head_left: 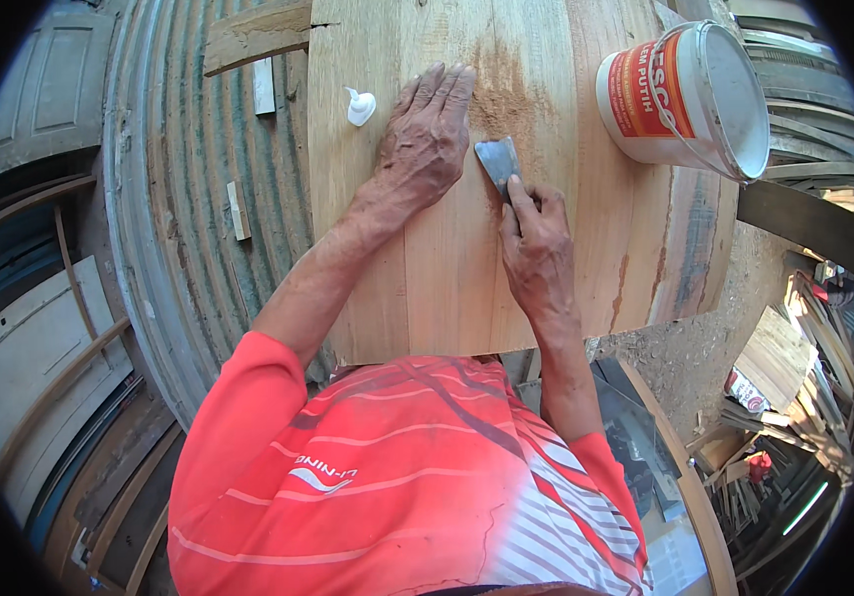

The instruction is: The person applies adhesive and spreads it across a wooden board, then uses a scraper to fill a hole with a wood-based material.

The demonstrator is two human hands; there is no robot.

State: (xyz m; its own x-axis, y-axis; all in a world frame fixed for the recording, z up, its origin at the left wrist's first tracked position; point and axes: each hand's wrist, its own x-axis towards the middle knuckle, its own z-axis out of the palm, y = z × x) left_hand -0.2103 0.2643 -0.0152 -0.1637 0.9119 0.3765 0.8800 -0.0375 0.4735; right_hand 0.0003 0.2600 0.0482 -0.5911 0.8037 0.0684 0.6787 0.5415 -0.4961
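My left hand (427, 134) lies flat on a wooden tabletop (457, 288) made of joined planks, its fingers stretched out together beside a patch of brown sawdust (511, 94). In my right hand (538, 233) is a putty knife (497, 162), held with the index finger along it. The wide metal blade points away from me and rests at the near edge of the dust. Left of my left hand, a small white nozzle cap (360, 107) sits on the wood.
A white bucket (635, 149) with a red and orange label and wire handle stands at the right of the tabletop. Corrugated metal sheet (178, 199) with small wood offcuts (238, 211) runs along the left. Stacked timber (804, 129) and scrap wood (775, 358) lie at right.
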